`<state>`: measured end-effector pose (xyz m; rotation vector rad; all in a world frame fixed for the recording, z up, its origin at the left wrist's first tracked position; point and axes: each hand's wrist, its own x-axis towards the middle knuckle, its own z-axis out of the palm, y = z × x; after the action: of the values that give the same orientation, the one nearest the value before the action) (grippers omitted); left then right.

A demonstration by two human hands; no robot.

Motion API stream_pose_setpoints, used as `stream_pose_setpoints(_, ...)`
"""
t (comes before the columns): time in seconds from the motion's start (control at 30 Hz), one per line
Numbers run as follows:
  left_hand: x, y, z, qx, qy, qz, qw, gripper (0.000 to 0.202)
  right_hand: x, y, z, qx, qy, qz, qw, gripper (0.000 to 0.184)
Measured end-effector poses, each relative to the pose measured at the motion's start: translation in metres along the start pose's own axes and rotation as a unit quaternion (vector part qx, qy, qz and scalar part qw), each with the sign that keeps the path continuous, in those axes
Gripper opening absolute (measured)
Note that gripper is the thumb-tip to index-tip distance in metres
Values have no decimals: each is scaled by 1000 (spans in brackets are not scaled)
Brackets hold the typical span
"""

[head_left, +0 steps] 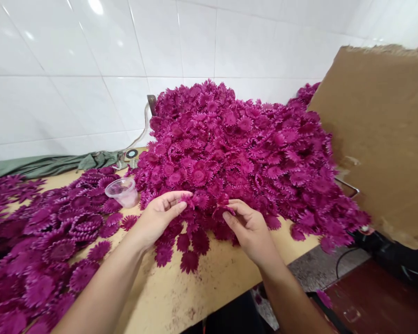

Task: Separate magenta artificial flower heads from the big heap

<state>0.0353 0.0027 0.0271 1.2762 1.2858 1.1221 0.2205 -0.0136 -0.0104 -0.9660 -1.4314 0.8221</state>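
Observation:
Both hands are at the front of a large heap of magenta fabric flowers (230,139) on the table. Between thumb and fingers, my left hand (165,211) pinches a small magenta flower piece (188,201). To its right, my right hand (247,225) grips a darker magenta flower piece (223,211), with thumb in front and fingers behind. A gap separates the two hands. Several loose petal discs (189,261) lie on the tabletop below them. Left of my left hand stands a clear plastic cup (123,192) with some pale residue inside.
More magenta flower layers (59,250) cover the left of the table (167,297). A green cloth (52,164) lies along the white tiled wall (195,41). A large cardboard sheet (379,139) leans at the right. The table's front edge runs diagonally beneath my right forearm.

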Motion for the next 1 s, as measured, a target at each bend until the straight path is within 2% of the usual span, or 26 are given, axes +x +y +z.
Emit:
stream_pose_setpoints(0.07,-1,1,0,14,-20,-3,1000,33,0,2,0,0,3,2,1000,7)
stream_pose_setpoints(0.17,-1,-4,1,28,-15,0,999,25,0,3,4,-5,1,-9,1000,8)
stream_pose_setpoints(0.47,5,-12,12,73,3,23,997,45,1,-16,16,-48,-94,-50,993,11)
stream_pose_setpoints(0.6,4,-9,17,26,-43,6,999,45,4,-20,27,-14,-126,-67,990,11)
stream_pose_setpoints(0.67,2,-9,17,-4,-60,-2,998,46,6,-18,32,-1,-121,-62,991,11)
stream_pose_setpoints(0.73,3,-11,14,-23,-38,-7,999,48,9,-14,33,-7,-98,-39,994,11)
stream_pose_setpoints(0.83,8,-15,4,-9,31,5,999,48,13,-5,27,-20,-60,9,998,11)
stream_pose_setpoints(0.93,14,-19,-5,102,97,48,989,39,17,3,19,5,-18,45,999,10)
stream_pose_setpoints(1.0,15,-20,-7,205,138,90,965,41,19,7,17,33,5,67,997,13)
